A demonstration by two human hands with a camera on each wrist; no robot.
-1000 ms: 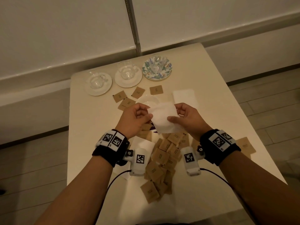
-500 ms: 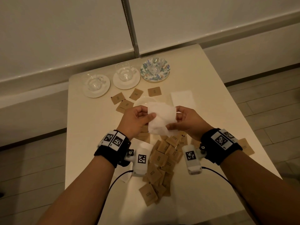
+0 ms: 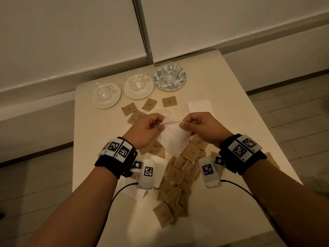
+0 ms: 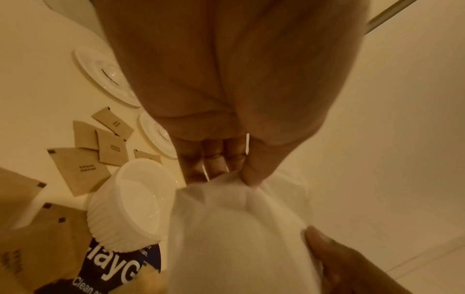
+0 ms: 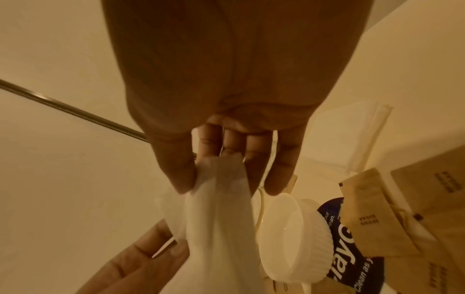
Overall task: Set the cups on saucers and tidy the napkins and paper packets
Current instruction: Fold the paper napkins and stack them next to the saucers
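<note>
Both hands hold one white napkin (image 3: 172,139) above the table's middle. My left hand (image 3: 147,128) pinches its upper left edge, my right hand (image 3: 197,124) its upper right edge, and the sheet hangs down between them. In the left wrist view the thumb presses the napkin (image 4: 241,228); the right wrist view shows it as a hanging napkin (image 5: 221,218). Three glass cups stand on saucers at the far edge: left (image 3: 104,90), middle (image 3: 137,81), and one on a floral saucer (image 3: 170,75). Several brown paper packets (image 3: 179,177) lie heaped under my wrists.
A folded napkin (image 3: 199,106) lies far right of my hands, another napkin (image 3: 153,177) under my left wrist. A white ribbed bowl (image 4: 130,204) lies tipped beside a dark blue sachet (image 4: 113,272). An empty saucer (image 3: 165,113) sits behind my hands. Table edge (image 3: 74,157) drops left.
My hands have drawn closer to the napkin's top edge and lifted it, so the sheet now hangs below them rather than spread between them.
</note>
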